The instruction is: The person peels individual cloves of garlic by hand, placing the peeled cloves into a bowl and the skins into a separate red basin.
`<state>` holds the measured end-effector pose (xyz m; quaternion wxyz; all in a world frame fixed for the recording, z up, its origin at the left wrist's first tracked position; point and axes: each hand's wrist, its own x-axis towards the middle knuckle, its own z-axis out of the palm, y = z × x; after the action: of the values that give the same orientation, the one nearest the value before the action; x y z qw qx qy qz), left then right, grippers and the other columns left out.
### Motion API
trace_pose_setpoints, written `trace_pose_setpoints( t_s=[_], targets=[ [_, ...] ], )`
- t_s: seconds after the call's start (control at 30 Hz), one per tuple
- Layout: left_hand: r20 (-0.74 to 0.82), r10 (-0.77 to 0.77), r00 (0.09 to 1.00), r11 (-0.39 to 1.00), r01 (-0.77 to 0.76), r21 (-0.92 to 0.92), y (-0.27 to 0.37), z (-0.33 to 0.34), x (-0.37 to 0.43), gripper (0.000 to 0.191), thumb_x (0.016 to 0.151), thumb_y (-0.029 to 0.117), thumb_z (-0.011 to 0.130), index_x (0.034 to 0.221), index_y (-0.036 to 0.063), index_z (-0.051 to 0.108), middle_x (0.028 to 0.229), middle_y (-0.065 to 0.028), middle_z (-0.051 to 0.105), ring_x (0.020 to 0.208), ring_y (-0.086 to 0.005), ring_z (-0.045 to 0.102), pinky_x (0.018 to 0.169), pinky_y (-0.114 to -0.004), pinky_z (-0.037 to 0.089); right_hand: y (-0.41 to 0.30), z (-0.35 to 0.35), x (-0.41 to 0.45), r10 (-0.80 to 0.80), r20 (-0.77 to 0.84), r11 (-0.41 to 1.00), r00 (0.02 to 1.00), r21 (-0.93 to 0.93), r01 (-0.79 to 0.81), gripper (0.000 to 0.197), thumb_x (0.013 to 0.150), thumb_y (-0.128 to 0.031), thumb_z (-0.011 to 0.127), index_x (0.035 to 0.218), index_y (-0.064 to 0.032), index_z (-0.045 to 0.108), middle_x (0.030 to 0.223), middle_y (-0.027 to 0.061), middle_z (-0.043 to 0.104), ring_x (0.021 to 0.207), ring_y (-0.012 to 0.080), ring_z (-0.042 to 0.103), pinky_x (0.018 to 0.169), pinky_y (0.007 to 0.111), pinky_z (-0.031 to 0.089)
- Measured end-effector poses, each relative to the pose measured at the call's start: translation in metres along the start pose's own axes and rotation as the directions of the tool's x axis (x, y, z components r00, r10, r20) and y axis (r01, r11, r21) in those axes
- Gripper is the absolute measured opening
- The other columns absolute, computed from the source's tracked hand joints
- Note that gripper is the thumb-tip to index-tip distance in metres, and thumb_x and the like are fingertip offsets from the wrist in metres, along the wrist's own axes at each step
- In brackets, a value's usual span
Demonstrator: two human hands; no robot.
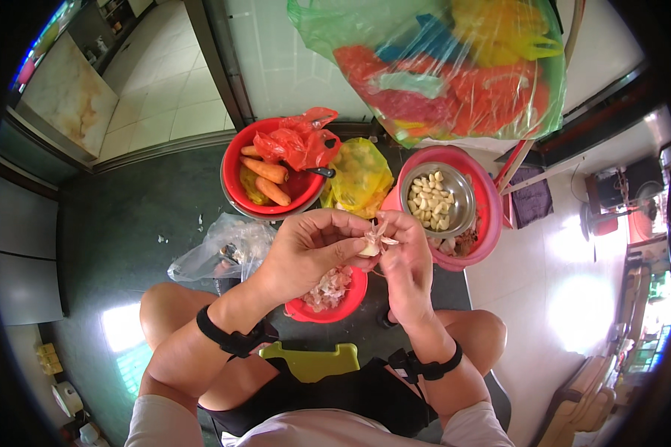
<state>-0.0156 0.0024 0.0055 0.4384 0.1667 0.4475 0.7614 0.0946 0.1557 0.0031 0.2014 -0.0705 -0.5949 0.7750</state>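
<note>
My left hand (307, 246) pinches a partly peeled garlic clove (371, 247) between thumb and fingers. With its fingertips, my right hand (408, 262) grips the loose papery garlic skin (381, 230) on that same clove. Below both hands, a small red plastic bowl (359, 296) holds a heap of garlic skins (327, 290). To the right, several peeled cloves (430, 201) lie in a stainless steel bowl (464, 195). That bowl rests in a pink plastic basin (495, 215), where more skins and scraps show underneath.
A red basin (230, 173) holds carrots (264, 169), a red plastic bag (302, 139) and a black-handled knife (320, 172). Beside it sits a yellow bag (360, 173). A clear plastic bag (201, 257) lies left. A large green bag (553, 106) of plastic bags hangs at the top.
</note>
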Motion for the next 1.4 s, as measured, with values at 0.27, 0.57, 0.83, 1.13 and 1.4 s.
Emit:
trace_pose_setpoints(
  t_s=[0.27, 0.57, 0.83, 1.13, 1.4],
  targets=[
    [-0.045, 0.021, 0.999, 0.996, -0.017, 0.089, 0.004, -0.004, 0.001, 0.029, 0.098, -0.003, 0.071, 0.123, 0.0028, 0.058, 0.112, -0.0099, 0.073, 0.094, -0.0117, 0.071, 0.079, -0.028, 0.062, 0.007, -0.011, 0.003, 0.040, 0.086, 0.997, 0.996, -0.067, -0.034, 0.017, 0.104, -0.004, 0.067, 0.118, 0.0049, 0.067, 0.109, 0.0084, 0.071, 0.085, 0.0074, 0.065, 0.069, 0.022, 0.056],
    [-0.052, 0.118, 0.992, 0.988, -0.112, 0.106, 0.002, 0.004, -0.004, 0.046, 0.092, -0.006, 0.078, 0.132, -0.0009, 0.058, 0.112, -0.0076, 0.074, 0.097, -0.0099, 0.070, 0.081, -0.025, 0.059, 0.006, -0.002, 0.002, 0.024, 0.019, 0.997, 1.000, -0.076, -0.023, 0.011, 0.104, -0.007, 0.068, 0.104, 0.0038, 0.069, 0.094, 0.0062, 0.068, 0.065, 0.0068, 0.060, 0.056, 0.023, 0.053],
    [-0.005, 0.026, 1.000, 0.994, -0.026, 0.111, 0.006, -0.001, -0.006, 0.044, 0.089, -0.008, 0.080, 0.130, -0.0023, 0.064, 0.111, -0.0060, 0.076, 0.093, -0.0079, 0.070, 0.080, -0.025, 0.059, 0.003, -0.006, -0.004, 0.230, 0.045, 0.888, 0.972, 0.398, -0.229, 0.012, 0.106, -0.011, 0.066, 0.104, 0.0001, 0.068, 0.092, 0.0058, 0.068, 0.067, 0.0083, 0.059, 0.059, 0.027, 0.053],
    [-0.025, 0.082, 0.996, 0.987, -0.078, 0.139, 0.006, 0.000, -0.007, 0.050, 0.089, -0.013, 0.074, 0.136, -0.0039, 0.061, 0.114, -0.0070, 0.075, 0.094, -0.0090, 0.070, 0.081, -0.025, 0.060, -0.005, -0.006, 0.000, 0.178, -0.019, 0.965, 0.984, 0.197, -0.171, 0.016, 0.107, -0.014, 0.062, 0.113, 0.0005, 0.066, 0.092, 0.0042, 0.066, 0.070, 0.0094, 0.058, 0.062, 0.028, 0.052],
    [-0.027, 0.075, 0.997, 0.955, -0.064, 0.289, 0.013, 0.001, -0.006, 0.048, 0.088, -0.012, 0.075, 0.134, -0.0039, 0.061, 0.110, -0.0082, 0.076, 0.091, -0.0088, 0.070, 0.077, -0.025, 0.060, -0.008, -0.013, 0.002, -0.109, 0.201, 0.929, 0.974, -0.329, 0.172, 0.031, 0.092, 0.008, 0.074, 0.122, 0.0041, 0.066, 0.120, 0.0101, 0.058, 0.086, 0.0093, 0.063, 0.073, 0.024, 0.052]
  ],
)
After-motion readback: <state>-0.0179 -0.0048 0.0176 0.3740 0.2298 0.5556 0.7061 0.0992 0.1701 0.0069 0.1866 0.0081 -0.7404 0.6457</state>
